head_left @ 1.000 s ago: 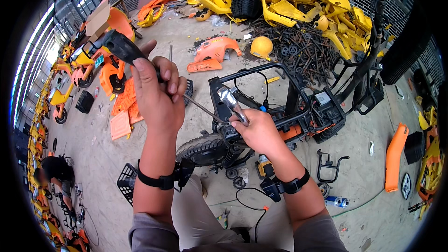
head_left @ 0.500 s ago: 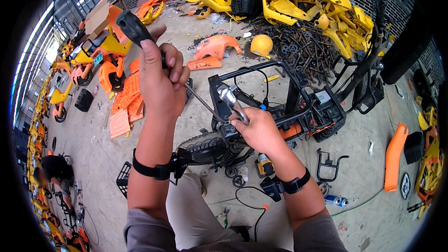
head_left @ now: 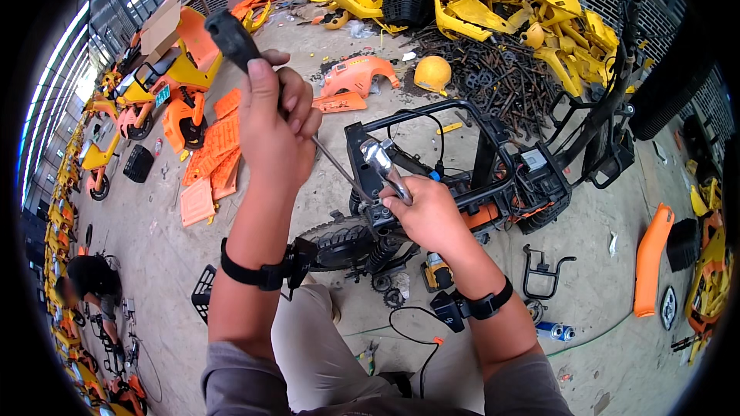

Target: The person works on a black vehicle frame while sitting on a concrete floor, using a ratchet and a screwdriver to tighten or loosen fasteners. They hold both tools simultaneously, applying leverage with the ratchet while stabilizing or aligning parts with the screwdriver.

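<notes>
My left hand [head_left: 279,127] is wrapped round the black handle of a screwdriver [head_left: 336,163], thumb along the grip. Its long thin shaft slants down to the right and meets the rear end of a stripped black scooter frame [head_left: 455,109], beside my right hand. My right hand [head_left: 428,209] grips a shiny chrome wrench-like tool [head_left: 379,157], its thick head pointing up and left over the frame. The exact contact of the screwdriver tip is too small to make out. Below the frame's rear sits a black-tyred wheel [head_left: 339,243].
A yellow-and-black power tool [head_left: 438,272] lies under the frame near my legs. To the right are a black bracket [head_left: 544,271] and blue cans [head_left: 555,331]. Yellow panels [head_left: 470,14] are heaped behind. A person [head_left: 94,281] crouches at far left.
My left hand and the screwdriver handle have shifted slightly to the right, with the shaft still meeting the frame. My right hand and the chrome tool have barely moved.
</notes>
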The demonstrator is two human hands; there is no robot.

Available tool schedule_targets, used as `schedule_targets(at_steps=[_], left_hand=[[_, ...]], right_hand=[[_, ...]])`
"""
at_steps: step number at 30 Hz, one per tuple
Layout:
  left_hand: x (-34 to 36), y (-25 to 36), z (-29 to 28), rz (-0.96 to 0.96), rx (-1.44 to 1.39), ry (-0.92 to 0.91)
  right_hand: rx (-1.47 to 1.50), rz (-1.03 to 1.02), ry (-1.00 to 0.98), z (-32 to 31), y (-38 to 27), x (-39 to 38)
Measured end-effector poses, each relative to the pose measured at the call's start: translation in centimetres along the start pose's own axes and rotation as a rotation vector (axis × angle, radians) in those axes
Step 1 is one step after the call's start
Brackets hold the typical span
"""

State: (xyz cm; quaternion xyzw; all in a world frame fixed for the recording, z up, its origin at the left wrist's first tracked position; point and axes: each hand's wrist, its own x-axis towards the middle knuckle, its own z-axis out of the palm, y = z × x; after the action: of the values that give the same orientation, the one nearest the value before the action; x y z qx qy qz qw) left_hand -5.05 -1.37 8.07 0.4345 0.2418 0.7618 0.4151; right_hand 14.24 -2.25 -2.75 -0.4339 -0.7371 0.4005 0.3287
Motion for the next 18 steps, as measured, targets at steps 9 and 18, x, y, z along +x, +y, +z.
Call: schedule_targets(at_steps=[9,18], left_hand=[[-3.6,0.5,0.6,0.109,0.029,-0.109],[0.7,-1.2,0.5,-0.032,0.068,0.124]], right_hand=[[-0.018,0.028,-0.006,0.3,-0.2,0.0],[-0.014,0.003,0.014,0.2,0.3,-0.1]])
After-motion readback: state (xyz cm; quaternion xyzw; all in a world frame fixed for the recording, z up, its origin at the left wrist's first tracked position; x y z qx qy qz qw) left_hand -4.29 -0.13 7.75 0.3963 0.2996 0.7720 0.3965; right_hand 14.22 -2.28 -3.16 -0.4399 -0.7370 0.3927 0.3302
